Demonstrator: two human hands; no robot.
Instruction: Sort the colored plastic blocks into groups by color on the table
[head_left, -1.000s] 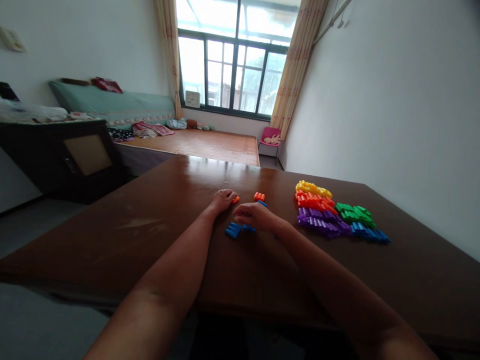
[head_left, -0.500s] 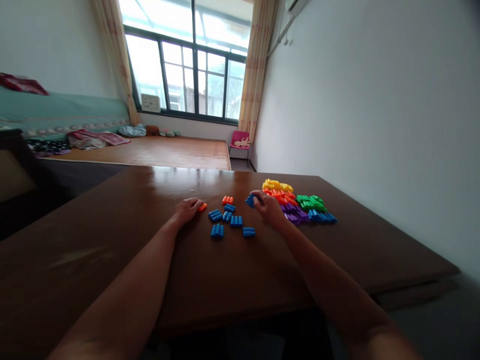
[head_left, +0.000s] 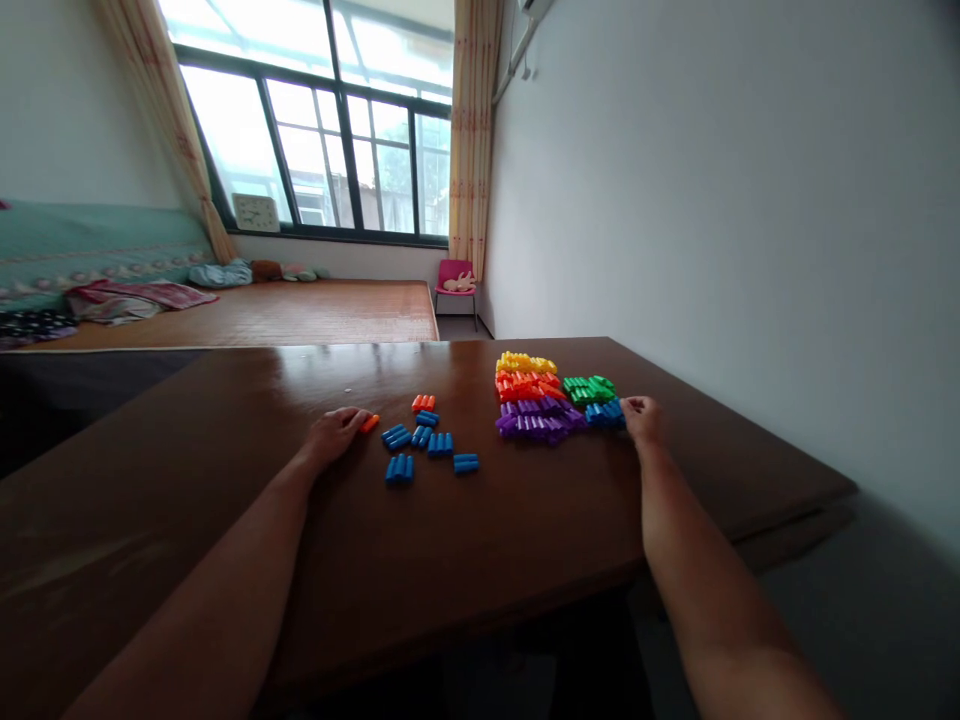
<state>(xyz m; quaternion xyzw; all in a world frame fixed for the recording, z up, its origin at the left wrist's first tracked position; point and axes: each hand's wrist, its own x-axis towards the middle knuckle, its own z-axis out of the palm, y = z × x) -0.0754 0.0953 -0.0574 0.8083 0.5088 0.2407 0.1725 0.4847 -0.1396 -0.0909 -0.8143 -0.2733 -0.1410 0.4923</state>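
- Left hand (head_left: pixel 334 434) flat on the brown table (head_left: pixel 525 520), fingers loosely curled, touching an orange block (head_left: pixel 369 423) at its 3 o'clock.
- Loose blue blocks (head_left: pixel 426 445) scattered at table centre.
- Right hand (head_left: pixel 642 418), fingers bunched, grip contents unclear, touching the blue row (head_left: pixel 604 413) of the sorted block group at its 9 o'clock.

No text, label, brand or number could be read anywhere. The clock (head_left: pixel 256 212) on the window sill, far beyond the left hand (head_left: pixel 335 434), showed a pale face, but its figures were too small to make out. The blocks carried no visible markings.
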